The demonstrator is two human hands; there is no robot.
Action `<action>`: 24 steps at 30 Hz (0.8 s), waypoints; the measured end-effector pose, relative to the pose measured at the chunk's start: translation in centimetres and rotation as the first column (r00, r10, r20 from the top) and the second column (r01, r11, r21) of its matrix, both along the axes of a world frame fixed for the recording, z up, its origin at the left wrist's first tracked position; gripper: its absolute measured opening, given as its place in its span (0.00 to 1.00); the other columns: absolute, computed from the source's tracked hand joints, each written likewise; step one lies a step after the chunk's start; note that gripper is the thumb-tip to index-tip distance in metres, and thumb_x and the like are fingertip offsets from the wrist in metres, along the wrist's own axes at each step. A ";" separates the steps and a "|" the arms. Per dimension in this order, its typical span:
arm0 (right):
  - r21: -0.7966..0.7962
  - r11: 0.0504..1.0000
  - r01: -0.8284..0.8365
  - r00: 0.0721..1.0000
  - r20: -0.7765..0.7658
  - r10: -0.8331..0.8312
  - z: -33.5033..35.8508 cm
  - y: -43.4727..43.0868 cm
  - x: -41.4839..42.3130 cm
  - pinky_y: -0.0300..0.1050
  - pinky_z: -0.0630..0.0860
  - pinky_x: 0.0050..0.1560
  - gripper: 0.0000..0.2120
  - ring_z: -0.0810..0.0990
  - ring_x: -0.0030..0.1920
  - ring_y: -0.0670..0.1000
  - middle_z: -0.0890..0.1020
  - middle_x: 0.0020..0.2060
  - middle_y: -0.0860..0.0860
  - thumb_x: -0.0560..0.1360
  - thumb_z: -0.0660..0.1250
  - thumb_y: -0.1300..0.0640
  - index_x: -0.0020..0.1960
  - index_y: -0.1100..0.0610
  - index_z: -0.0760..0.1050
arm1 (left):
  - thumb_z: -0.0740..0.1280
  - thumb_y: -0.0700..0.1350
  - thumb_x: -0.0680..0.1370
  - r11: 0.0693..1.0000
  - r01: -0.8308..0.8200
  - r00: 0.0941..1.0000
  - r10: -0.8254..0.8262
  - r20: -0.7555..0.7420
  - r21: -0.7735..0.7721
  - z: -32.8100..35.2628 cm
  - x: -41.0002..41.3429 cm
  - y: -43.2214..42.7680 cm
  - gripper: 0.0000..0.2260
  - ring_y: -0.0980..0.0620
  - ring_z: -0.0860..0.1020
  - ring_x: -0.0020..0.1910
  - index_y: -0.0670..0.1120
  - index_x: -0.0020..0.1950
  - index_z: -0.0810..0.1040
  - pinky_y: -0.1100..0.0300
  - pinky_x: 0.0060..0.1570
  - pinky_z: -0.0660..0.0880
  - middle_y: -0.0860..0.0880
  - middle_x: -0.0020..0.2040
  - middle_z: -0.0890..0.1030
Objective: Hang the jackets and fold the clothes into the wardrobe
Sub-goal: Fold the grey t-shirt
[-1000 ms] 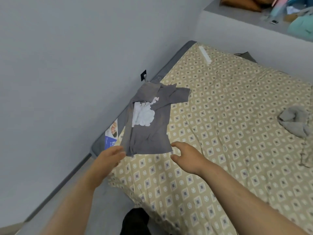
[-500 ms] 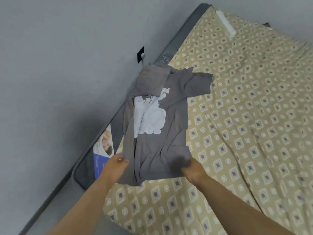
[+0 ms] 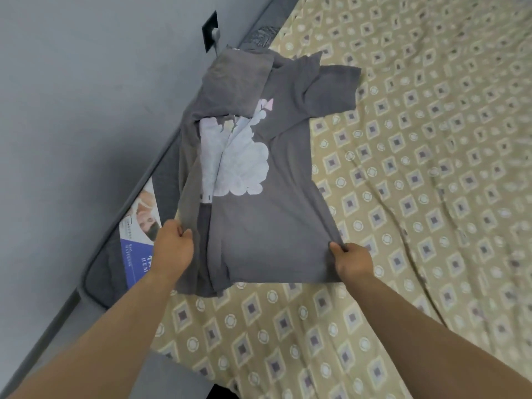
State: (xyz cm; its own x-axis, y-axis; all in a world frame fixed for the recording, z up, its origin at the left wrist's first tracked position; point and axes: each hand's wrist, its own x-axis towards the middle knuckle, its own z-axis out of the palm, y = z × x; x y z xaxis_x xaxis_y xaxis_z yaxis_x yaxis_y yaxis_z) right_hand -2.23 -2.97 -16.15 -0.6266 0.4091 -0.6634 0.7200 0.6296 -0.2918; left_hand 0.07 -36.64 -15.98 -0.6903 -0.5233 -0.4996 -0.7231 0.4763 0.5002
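Both hands are pinching the hem of the grey T-shirt (image 3: 273, 226): the left hand (image 3: 172, 249) has its fingers curled round the cloth at the lower left of the garment, and the right hand (image 3: 352, 259) nips the lower right corner between thumb and fingers. The shirt lies print-up on the patterned bed (image 3: 431, 197), in the centre-left of the frame, its left side over the grey mattress edge near the blue-and-white mattress label (image 3: 141, 226).

A second ago only the left hand held the shirt, which was narrow and bunched, while the right hand reached toward it with fingers spread. Half a second ago both hands had closed on the hem. Now the body of the shirt is drawn wider and flatter between them, and the right sleeve lies out across the sheet toward the upper centre.

It is not yet smooth. The left side is doubled over itself, a crease runs down through the white print, and the left sleeve is flapped across the chest just below the wall socket (image 3: 209, 30) at the top. I judge this to be the laying-out step before folding; that left side probably needs pulling straight first. The wardrobe is not in view.
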 end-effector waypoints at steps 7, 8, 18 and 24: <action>0.172 0.985 -0.008 0.998 0.059 -0.003 0.4 10.3 4.4 0.50 0.72 0.49 0.19 0.80 0.50 0.65 0.82 0.49 0.65 0.82 0.61 0.50 0.54 0.66 0.79 | 0.58 0.37 0.81 0.992 -0.114 0.992 0.116 -0.039 0.050 1.1 2.2 0.3 0.04 0.41 0.71 0.47 0.40 0.55 0.67 0.51 0.47 0.65 0.41 0.46 0.73; 0.192 0.981 -0.015 0.997 0.071 0.002 0.4 11.4 5.1 0.50 0.72 0.49 0.19 0.80 0.50 0.65 0.82 0.49 0.65 0.82 0.61 0.50 0.54 0.66 0.79 | 0.58 0.36 0.80 0.993 -0.106 0.994 0.106 -0.008 0.043 1.0 2.7 0.3 0.06 0.40 0.71 0.48 0.41 0.56 0.68 0.51 0.48 0.65 0.41 0.48 0.73; 0.208 0.978 -0.013 0.955 0.291 -0.050 0.4 17.2 13.0 0.48 0.72 0.47 0.18 0.81 0.52 0.64 0.83 0.50 0.63 0.82 0.60 0.51 0.59 0.65 0.79 | 0.63 0.38 0.75 0.938 0.304 0.827 -0.345 0.444 0.164 0.7 7.4 4.7 0.08 0.40 0.76 0.52 0.40 0.53 0.77 0.54 0.46 0.69 0.37 0.55 0.79; 0.016 0.996 0.093 0.996 0.016 -0.093 1.3 14.6 8.5 0.53 0.74 0.53 0.15 0.78 0.51 0.61 0.80 0.53 0.61 0.77 0.67 0.56 0.61 0.63 0.74 | 0.72 0.48 0.74 0.972 0.182 0.960 -0.209 0.186 0.151 0.3 5.2 6.7 0.13 0.43 0.78 0.49 0.43 0.53 0.75 0.50 0.49 0.73 0.45 0.48 0.80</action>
State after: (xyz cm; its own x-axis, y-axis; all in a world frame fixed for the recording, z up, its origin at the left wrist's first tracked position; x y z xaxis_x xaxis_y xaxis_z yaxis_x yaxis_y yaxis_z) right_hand 6.28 11.64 -14.85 -0.5739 0.4752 -0.6669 0.7805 0.5638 -0.2699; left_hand 5.32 -29.93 -15.63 -0.6523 -0.3088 -0.6922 -0.7134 0.5587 0.4230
